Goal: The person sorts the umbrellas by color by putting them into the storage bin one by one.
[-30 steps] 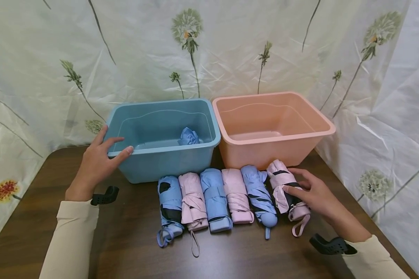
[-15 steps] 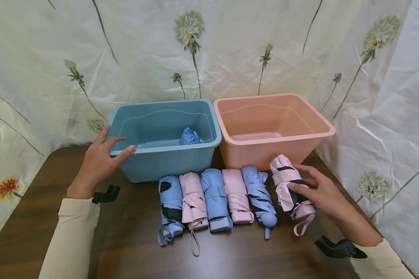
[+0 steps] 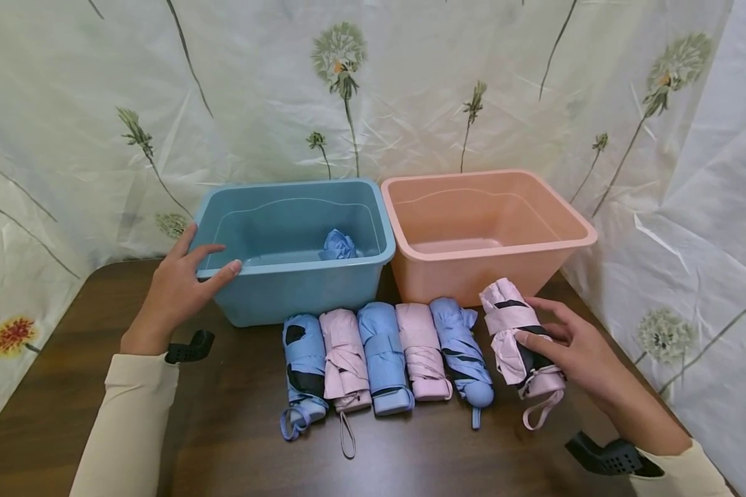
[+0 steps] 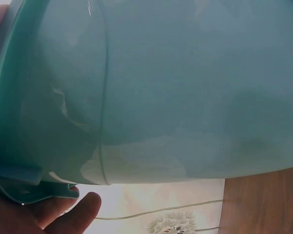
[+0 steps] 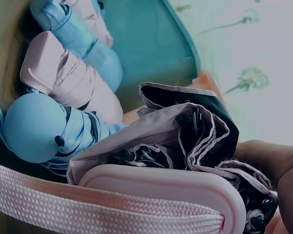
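Pink umbrella with black lining (image 3: 510, 342) sits tilted in the right hand (image 3: 575, 345), at the right end of a row and just short of the orange box (image 3: 460, 273); whether it is fully off the surface (image 3: 224, 428) I cannot tell. Thumb and fingers pinch it by its right side, near the strapped middle. A firm hold round the strap should serve best, since the loose folds look likely to spread, and the loop (image 5: 88, 207) at the handle end could snag. Any forward move would call for a good lift first, because the orange box's near wall stands right beyond the far end.

The left hand (image 3: 183, 276) is spread at the near left corner of the blue box (image 3: 304, 290), thumb on the rim. A blue bundle (image 3: 338, 245) lies inside, toward the right. Just left of the held umbrella is a round-handled blue umbrella (image 3: 462, 352), close enough to be knocked; four more umbrellas (image 3: 382, 359) lie further left. Flowered cloth (image 3: 255, 103) hangs behind.
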`<state>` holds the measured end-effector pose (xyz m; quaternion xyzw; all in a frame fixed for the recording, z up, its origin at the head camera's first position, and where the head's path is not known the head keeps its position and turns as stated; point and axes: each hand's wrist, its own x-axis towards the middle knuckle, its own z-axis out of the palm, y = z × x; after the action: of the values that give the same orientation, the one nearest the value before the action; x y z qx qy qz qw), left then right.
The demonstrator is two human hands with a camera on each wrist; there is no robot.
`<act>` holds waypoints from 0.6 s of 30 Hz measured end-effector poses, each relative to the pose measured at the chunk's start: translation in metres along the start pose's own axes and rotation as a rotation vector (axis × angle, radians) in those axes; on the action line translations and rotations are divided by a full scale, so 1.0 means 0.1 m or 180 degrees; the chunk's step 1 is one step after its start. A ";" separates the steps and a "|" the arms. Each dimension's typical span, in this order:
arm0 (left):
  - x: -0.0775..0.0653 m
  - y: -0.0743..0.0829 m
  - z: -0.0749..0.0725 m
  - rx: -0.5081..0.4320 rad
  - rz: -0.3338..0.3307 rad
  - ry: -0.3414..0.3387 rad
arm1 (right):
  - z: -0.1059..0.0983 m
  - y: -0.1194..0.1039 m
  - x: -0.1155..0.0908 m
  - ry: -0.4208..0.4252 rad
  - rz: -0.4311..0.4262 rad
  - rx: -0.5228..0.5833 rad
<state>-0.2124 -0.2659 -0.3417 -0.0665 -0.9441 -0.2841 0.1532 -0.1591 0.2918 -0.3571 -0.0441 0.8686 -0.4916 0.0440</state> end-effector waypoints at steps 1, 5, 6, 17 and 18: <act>0.00 0.00 0.00 -0.0002 0.0003 -0.0003 | 0.00 0.00 -0.01 0.0010 -0.0006 0.0013; -0.01 0.01 0.00 -0.0010 0.0019 0.0015 | -0.02 -0.04 -0.04 0.0057 -0.0010 0.0044; -0.01 0.01 0.00 -0.0013 0.0022 0.0021 | -0.03 -0.05 -0.05 0.0057 -0.0011 0.0058; -0.01 0.02 0.02 0.0013 0.0008 0.0020 | -0.07 -0.15 -0.11 -0.0011 -0.0176 0.0366; 0.00 0.02 0.02 0.0024 -0.0006 0.0022 | -0.07 -0.16 -0.11 -0.0009 -0.0188 0.0391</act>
<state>-0.2124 -0.2635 -0.3420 -0.0640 -0.9447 -0.2810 0.1564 -0.1485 0.2914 -0.3395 -0.0676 0.8351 -0.5450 0.0334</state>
